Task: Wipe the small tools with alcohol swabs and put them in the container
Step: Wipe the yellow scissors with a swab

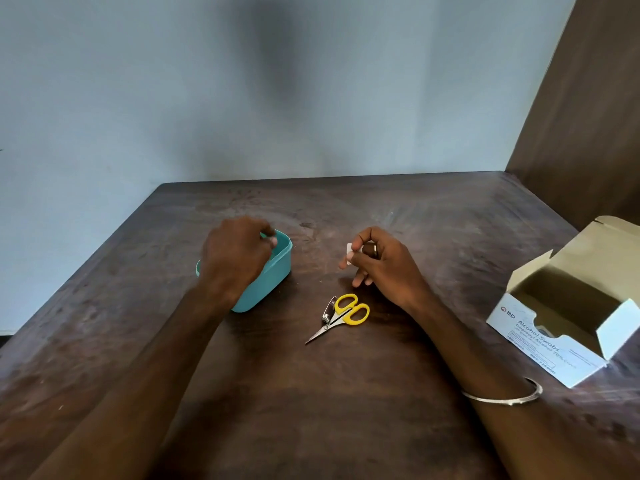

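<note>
A teal plastic container (273, 275) stands open on the wooden table, left of centre. My left hand (235, 258) hovers over its opening with the fingers curled down inside; whatever they hold is hidden. My right hand (377, 265) pinches a small white alcohol swab (349, 251) between thumb and forefinger, just above the table. In front of that hand lie small scissors (346, 315) with yellow handles, and a metal nail clipper (328, 310) rests against them on the left.
An opened white box of alcohol swabs (554, 344) lies at the right edge of the table (346, 410). A wooden panel (588, 116) rises at the back right, and a pale wall stands behind. A metal bangle (512, 398) circles my right wrist.
</note>
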